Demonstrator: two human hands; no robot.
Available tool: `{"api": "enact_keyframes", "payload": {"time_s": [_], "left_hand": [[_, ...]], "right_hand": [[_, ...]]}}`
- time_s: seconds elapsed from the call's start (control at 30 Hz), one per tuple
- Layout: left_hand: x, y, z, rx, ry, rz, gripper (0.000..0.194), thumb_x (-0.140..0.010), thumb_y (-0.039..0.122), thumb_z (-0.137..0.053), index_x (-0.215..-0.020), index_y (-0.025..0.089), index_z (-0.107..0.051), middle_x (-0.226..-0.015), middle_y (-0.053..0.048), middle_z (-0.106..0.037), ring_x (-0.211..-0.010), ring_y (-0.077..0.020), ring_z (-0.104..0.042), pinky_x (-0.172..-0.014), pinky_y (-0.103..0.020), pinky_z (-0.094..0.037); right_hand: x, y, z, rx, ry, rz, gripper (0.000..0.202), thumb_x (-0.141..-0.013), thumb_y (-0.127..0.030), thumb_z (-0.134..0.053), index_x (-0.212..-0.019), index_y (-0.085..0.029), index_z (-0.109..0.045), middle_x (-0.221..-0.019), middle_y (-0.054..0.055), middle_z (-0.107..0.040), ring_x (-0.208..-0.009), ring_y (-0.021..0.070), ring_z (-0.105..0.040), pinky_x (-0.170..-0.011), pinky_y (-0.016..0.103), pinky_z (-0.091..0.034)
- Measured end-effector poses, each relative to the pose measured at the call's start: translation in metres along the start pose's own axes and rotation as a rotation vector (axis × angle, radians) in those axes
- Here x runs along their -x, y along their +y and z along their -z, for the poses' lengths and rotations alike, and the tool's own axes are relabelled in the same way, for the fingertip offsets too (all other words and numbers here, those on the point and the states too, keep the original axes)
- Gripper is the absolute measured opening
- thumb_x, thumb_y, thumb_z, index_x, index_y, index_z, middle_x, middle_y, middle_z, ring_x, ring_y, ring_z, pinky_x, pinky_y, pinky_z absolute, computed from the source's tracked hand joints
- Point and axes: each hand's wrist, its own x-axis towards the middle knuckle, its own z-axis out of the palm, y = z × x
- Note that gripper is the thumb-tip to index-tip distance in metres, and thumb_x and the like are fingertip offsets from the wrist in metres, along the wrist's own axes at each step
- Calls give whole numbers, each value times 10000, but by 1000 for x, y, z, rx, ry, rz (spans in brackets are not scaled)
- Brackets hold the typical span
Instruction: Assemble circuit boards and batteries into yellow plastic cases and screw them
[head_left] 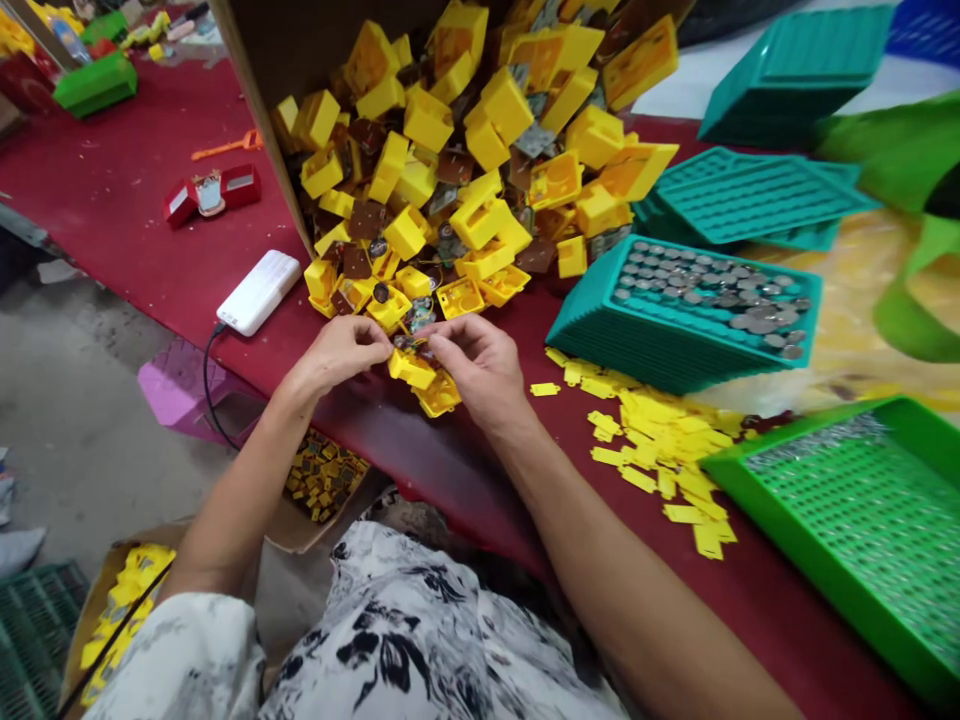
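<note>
Both hands meet at a yellow plastic casing (439,393) near the table's front edge, with small dark parts and thin wires showing at its top. My left hand (346,345) is closed in a pinch at the casing's left side. From the right, my right hand (480,362) pinches at the wires and parts along its upper edge; the exact bit between the fingertips is too small to make out. Just beyond the hands, a heap of similar yellow casings (409,232) with brown pieces and wires spills from a cardboard box (259,120).
Right of my hands stand a teal tray stack (675,345) topped with coin-like metal discs (694,275), loose flat yellow pieces (660,430) and a green basket (847,540) holding small metal bits. A white power bank (259,292) with a black cable lies left. Boxes of parts stand below.
</note>
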Motion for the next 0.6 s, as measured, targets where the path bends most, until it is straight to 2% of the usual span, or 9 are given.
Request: {"api": "enact_keyframes", "payload": {"time_s": [0.13,0.27,0.37,0.5,0.6], "left_hand": [[2,2,-6,12,-7,7,33,-690,173,-669,-697,148,-649,-648,4,-629,-557,-90,-553,-511,-188,-457],[1,2,-13,61,41,3,137,-800,279,-656,-753,155,-620,-722,-5,-626,-611,-97,-575,-538,-199,-495],[0,3,-16,154,50,12,225,-806,342,-704,-729,156,-601,-686,14,-572,-615,-92,-553,-544,-196,-493],[1,6,-20,307,33,62,178,-749,222,-758,-759,150,-596,-663,29,-581,-598,-71,-538,-553,-178,-459],[2,7,-26,448,35,90,214,-715,168,-764,-805,160,-570,-663,41,-597,-584,-69,-555,-554,-182,-440]], "right_hand": [[1,6,3,-34,123,-48,297,-738,-440,-749,-759,-201,-574,-773,7,-662,-719,121,-597,-696,254,-515],[2,6,1,-69,136,-77,331,-721,-473,-751,-752,-201,-564,-794,17,-691,-723,126,-624,-708,263,-536],[2,7,-1,-77,135,-84,355,-719,-493,-748,-750,-202,-549,-799,21,-699,-721,127,-631,-698,260,-538],[1,10,-1,-60,138,-77,389,-707,-520,-750,-761,-203,-532,-772,15,-673,-704,125,-617,-689,261,-533],[1,9,-1,-19,124,-57,370,-729,-519,-719,-774,-203,-533,-825,32,-690,-750,139,-637,-728,284,-548]]}}
